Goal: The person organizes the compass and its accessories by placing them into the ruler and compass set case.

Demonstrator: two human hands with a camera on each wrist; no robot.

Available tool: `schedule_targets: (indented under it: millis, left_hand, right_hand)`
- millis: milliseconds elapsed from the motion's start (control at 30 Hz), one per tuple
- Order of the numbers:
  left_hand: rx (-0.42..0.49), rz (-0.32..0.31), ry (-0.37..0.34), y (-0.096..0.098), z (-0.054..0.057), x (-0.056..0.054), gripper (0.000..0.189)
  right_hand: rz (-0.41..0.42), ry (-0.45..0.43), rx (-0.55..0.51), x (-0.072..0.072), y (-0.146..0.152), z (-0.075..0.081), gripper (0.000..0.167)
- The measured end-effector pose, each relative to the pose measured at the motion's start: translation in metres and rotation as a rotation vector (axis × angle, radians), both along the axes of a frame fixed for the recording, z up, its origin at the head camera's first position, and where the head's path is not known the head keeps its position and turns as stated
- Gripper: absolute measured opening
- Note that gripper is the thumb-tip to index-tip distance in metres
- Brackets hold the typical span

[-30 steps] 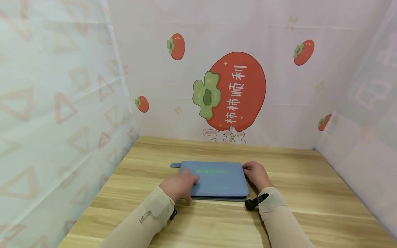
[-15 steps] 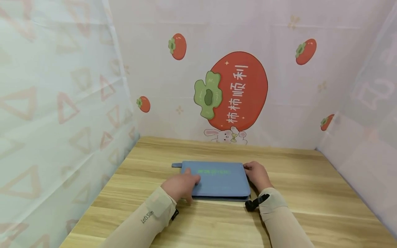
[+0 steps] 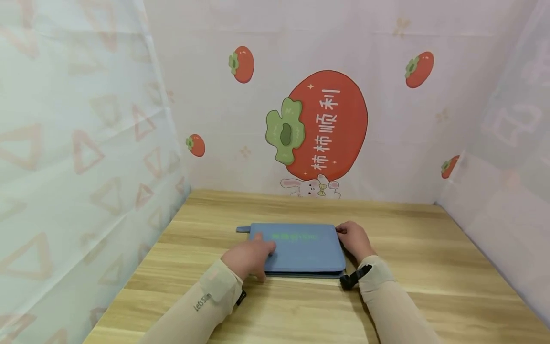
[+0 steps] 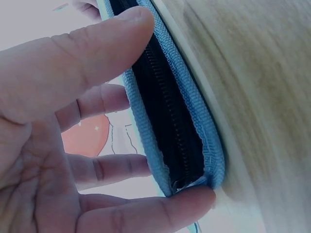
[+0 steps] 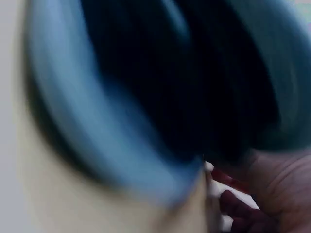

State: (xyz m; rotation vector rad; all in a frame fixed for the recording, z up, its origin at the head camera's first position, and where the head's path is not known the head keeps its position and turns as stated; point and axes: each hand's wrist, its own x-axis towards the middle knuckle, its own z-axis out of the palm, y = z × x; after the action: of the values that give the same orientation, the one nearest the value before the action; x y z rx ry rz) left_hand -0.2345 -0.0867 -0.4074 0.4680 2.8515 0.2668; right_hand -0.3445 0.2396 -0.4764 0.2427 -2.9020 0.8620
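Note:
A flat blue zippered pouch [image 3: 307, 255] with green lettering lies on the wooden table between both hands. Spread across its left end, my left hand [image 3: 247, 258] rests on the cover. In the left wrist view the thumb [image 4: 121, 36] lies over the zippered edge and a finger touches the corner beside the zipper [image 4: 167, 107]. At the pouch's far right corner, the bent fingers of my right hand [image 3: 355, 241] pinch the edge; a zipper pull there is hidden. The right wrist view is blurred, with the pouch's dark gap [image 5: 194, 97] filling much of it.
A short blue strap [image 3: 243, 229] sticks out from the pouch's far left corner. Black wrist straps [image 3: 355, 279] sit by the sleeves. Printed cloth walls [image 3: 219, 105] enclose the back and sides of the wooden table [image 3: 429, 277].
The head view has shifted slightly. Both hands and the pouch keep nearly the same places.

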Motion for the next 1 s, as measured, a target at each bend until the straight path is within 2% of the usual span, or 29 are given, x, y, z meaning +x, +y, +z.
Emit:
schedule_targets:
  millis: [100, 167, 267, 400, 567, 633, 700, 767, 833, 933, 1000]
  left_hand:
    - [-0.018, -0.008, 0.026, 0.001, -0.001, 0.001, 0.058]
    - [-0.058, -0.032, 0.090, 0.002, -0.002, 0.003, 0.054]
    - [-0.139, -0.102, 0.227, 0.004, -0.004, 0.006, 0.049]
    - [-0.150, -0.147, 0.365, 0.008, -0.009, 0.011, 0.038]
    - [-0.127, -0.108, 0.474, 0.010, -0.018, 0.015, 0.018]
    - [-0.150, -0.089, 0.472, 0.009, -0.021, 0.015, 0.025]
    - [-0.149, -0.069, 0.423, 0.007, -0.023, 0.015, 0.043]
    - [-0.117, -0.046, 0.353, 0.005, -0.024, 0.014, 0.060]
    - [-0.075, -0.030, 0.318, 0.004, -0.023, 0.014, 0.071]
    - [-0.063, -0.033, 0.345, 0.003, -0.019, 0.012, 0.067]
    - [-0.075, -0.041, 0.378, 0.002, -0.015, 0.010, 0.063]
  right_hand:
    - [0.090, -0.007, 0.090, -0.010, 0.006, 0.009, 0.012]
    - [0.166, -0.012, 0.150, -0.019, 0.009, 0.015, 0.011]
    - [0.257, -0.026, 0.216, -0.028, 0.013, 0.018, 0.015]
    - [0.258, -0.037, 0.250, -0.031, 0.016, 0.018, 0.017]
    - [0.235, -0.024, 0.214, -0.024, 0.013, 0.018, 0.019]
    - [0.233, -0.033, 0.205, -0.022, 0.011, 0.017, 0.021]
    - [0.232, -0.045, 0.207, -0.020, 0.008, 0.017, 0.023]
    - [0.224, -0.052, 0.215, -0.018, 0.007, 0.016, 0.023]
    - [0.212, -0.056, 0.210, -0.017, 0.008, 0.015, 0.023]
    - [0.202, -0.073, 0.168, -0.017, 0.013, 0.015, 0.024]
    - [0.200, -0.103, 0.102, -0.016, 0.016, 0.016, 0.024]
